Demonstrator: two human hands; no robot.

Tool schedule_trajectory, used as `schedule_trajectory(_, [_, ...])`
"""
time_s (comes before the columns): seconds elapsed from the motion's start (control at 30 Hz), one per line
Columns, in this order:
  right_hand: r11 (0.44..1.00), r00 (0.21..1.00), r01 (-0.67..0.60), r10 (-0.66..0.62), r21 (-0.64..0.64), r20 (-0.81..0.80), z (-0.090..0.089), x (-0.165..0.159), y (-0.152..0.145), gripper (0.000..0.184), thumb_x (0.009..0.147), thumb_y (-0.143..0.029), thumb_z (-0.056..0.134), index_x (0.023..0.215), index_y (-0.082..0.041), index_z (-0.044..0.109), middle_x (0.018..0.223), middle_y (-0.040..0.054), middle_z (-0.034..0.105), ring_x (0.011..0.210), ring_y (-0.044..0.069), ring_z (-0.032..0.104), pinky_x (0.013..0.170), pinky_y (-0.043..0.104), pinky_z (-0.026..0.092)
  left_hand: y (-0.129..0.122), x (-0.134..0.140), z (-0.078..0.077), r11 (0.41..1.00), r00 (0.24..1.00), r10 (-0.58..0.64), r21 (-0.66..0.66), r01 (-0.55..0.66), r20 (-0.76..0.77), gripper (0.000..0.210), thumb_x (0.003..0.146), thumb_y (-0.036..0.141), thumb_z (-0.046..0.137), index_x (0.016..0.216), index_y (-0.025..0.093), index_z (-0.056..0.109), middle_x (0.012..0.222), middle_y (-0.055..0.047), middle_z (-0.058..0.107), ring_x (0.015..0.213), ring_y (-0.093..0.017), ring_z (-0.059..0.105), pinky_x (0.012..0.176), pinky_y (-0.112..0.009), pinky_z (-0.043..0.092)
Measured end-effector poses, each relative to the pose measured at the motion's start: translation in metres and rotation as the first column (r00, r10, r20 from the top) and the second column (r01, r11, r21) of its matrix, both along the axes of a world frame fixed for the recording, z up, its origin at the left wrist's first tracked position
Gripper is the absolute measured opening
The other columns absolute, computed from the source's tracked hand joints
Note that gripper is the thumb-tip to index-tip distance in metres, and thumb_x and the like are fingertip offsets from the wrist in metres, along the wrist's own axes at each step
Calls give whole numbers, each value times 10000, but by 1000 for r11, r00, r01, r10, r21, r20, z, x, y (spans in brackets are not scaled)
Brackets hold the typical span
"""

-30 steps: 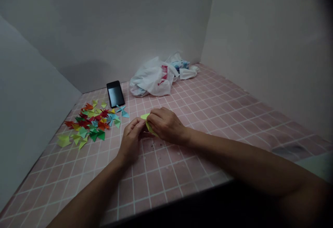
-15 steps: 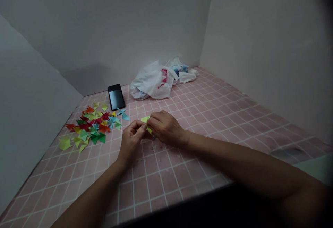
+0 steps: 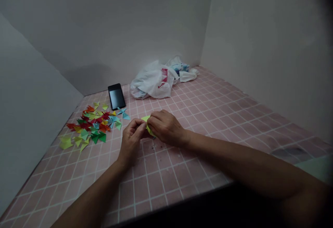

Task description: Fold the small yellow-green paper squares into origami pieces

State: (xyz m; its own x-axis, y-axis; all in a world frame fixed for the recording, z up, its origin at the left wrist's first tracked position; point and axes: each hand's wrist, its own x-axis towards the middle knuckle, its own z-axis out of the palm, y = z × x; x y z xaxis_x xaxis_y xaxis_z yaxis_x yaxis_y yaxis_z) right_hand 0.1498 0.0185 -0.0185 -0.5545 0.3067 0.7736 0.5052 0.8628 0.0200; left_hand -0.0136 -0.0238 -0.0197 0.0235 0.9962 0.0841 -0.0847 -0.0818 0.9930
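Between my two hands is a small piece of yellow-green paper (image 3: pixel 146 118), partly covered by the fingers. My left hand (image 3: pixel 132 137) pinches its left side between thumb and forefinger. Over its right side, my right hand (image 3: pixel 166 126) has its fingers closed on the paper. A strip of the same paper shows below the right fingertips, and its full shape is hidden. Left of my hands lies a pile of folded paper pieces (image 3: pixel 98 119) in red, orange, yellow, green and light blue.
A black smartphone (image 3: pixel 117 96) lies behind the paper pile. A white plastic bag (image 3: pixel 153 81) with red print sits near the back wall, beside a blue-patterned packet (image 3: pixel 180 67). The pink tiled surface (image 3: pixel 221 113) meets walls at the left, back and right.
Both hands stay almost in place with the yellow-green paper between them. Slightly more of the paper shows below my right fingertips. The pile, phone and bag lie as before.
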Motion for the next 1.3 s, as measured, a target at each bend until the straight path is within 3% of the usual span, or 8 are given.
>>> schedule_trajectory(0.97, [998,1000,16,-15,-59,19,-3,0,1,250,992,-188,405,815,-150,578,767,68,579,708,193,465,660,325,317,-2,3,5,999,1000,15,34,-16,18,170,839,323,685,883,184,598,762,29,624,659,-124,640,638,-278,593])
schedule_trajectory(1.17, [984,998,-32,23,-176,-52,-3,0,0,233,995,-183,386,834,-152,551,799,74,579,705,183,470,663,319,342,-1,2,3,999,999,-5,43,4,33,175,849,328,684,907,195,587,781,31,618,662,-118,642,643,-278,599])
schedule_trajectory(1.3, [940,984,-126,79,-316,-157,-2,-1,0,187,991,-179,400,850,-166,521,819,61,568,729,175,497,679,308,379,-1,2,3,999,999,-5,44,4,32,185,847,337,688,899,195,581,781,33,613,661,-114,640,646,-273,599])
